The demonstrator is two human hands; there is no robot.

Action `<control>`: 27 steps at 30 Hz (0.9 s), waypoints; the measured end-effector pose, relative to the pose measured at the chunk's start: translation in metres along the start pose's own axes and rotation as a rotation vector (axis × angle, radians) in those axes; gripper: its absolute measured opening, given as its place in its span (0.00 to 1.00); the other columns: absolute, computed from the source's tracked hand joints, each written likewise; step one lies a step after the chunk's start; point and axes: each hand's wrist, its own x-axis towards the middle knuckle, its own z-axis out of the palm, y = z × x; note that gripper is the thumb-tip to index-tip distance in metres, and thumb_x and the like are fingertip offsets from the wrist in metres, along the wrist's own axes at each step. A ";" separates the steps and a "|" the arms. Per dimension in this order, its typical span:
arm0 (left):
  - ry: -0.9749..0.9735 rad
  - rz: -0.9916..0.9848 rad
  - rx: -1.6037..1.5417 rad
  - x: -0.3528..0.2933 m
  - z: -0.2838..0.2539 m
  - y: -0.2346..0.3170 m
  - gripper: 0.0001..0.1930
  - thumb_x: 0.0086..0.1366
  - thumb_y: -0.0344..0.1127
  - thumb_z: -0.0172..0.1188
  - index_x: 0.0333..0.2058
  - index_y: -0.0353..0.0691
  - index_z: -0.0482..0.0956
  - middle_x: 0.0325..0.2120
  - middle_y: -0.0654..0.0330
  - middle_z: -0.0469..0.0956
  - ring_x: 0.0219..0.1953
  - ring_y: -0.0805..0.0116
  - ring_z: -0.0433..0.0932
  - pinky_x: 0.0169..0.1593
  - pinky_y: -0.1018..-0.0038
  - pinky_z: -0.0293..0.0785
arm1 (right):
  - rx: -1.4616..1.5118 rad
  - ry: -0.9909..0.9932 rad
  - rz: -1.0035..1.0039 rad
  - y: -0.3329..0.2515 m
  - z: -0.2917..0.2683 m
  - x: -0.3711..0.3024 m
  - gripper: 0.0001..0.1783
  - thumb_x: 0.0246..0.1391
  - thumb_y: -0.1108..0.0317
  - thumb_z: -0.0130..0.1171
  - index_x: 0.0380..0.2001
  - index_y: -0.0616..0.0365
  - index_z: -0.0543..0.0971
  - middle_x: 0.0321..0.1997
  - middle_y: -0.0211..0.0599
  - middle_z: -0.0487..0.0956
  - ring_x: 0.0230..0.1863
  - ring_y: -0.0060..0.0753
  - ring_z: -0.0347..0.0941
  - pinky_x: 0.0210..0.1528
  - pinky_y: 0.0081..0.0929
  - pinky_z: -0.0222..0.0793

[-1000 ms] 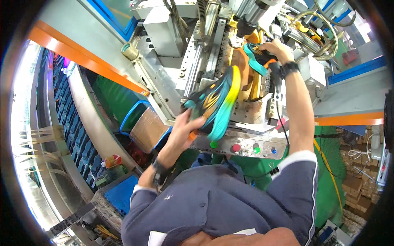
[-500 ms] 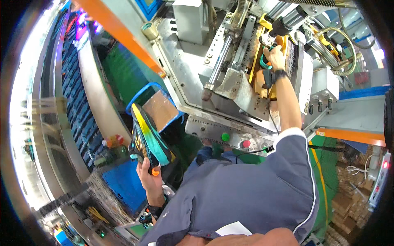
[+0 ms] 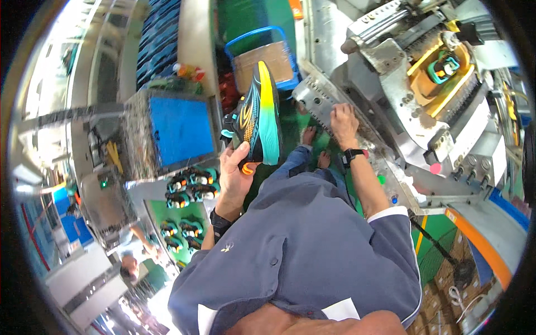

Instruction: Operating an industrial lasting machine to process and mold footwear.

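A running shoe [image 3: 268, 120], black with a yellow-to-turquoise sole, stands heel down in my left hand [image 3: 235, 164], whose fingers close around its heel end. An orange pull tab shows by the thumb. My right hand [image 3: 344, 124] rests with curled fingers over the machine's control panel [image 3: 318, 103]; whatever lies beneath the fingers is hidden. To its right, a second shoe [image 3: 444, 68], dark with a turquoise collar, sits inside the machine between yellow side pads [image 3: 430, 103].
A blue-framed cart [image 3: 254, 28] holding a brown board stands ahead. At left are a blue-topped table [image 3: 181, 131] and a conveyor [image 3: 159, 44]. Several similar shoes [image 3: 192, 187] lie on a green surface at lower left. Another person [image 3: 131, 265] is beyond them.
My right hand has left the shoe in the machine and come down to the control panel. The view has turned left; my left hand still holds its shoe.
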 end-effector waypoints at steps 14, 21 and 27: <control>0.333 0.051 -0.133 -0.115 -0.163 -0.059 0.19 0.58 0.34 0.64 0.43 0.27 0.74 0.33 0.57 0.77 0.31 0.71 0.75 0.32 0.76 0.72 | 0.567 -0.242 -0.130 -0.150 -0.050 0.042 0.11 0.54 0.70 0.57 0.40 0.61 0.78 0.41 0.41 0.79 0.42 0.35 0.75 0.48 0.28 0.68; 0.587 0.118 -0.248 -0.176 -0.303 -0.111 0.20 0.58 0.33 0.63 0.45 0.27 0.72 0.36 0.55 0.77 0.33 0.67 0.79 0.35 0.74 0.76 | 0.781 -0.413 -0.673 -0.379 -0.102 0.118 0.09 0.56 0.74 0.55 0.40 0.63 0.77 0.37 0.35 0.80 0.37 0.25 0.74 0.42 0.23 0.70; 1.022 0.332 -0.557 -0.200 -0.428 -0.083 0.20 0.56 0.34 0.64 0.43 0.25 0.72 0.34 0.51 0.78 0.33 0.62 0.80 0.39 0.67 0.78 | 0.434 -0.504 -1.316 -0.647 -0.137 0.110 0.14 0.52 0.74 0.57 0.43 0.62 0.76 0.35 0.42 0.81 0.36 0.33 0.77 0.38 0.27 0.70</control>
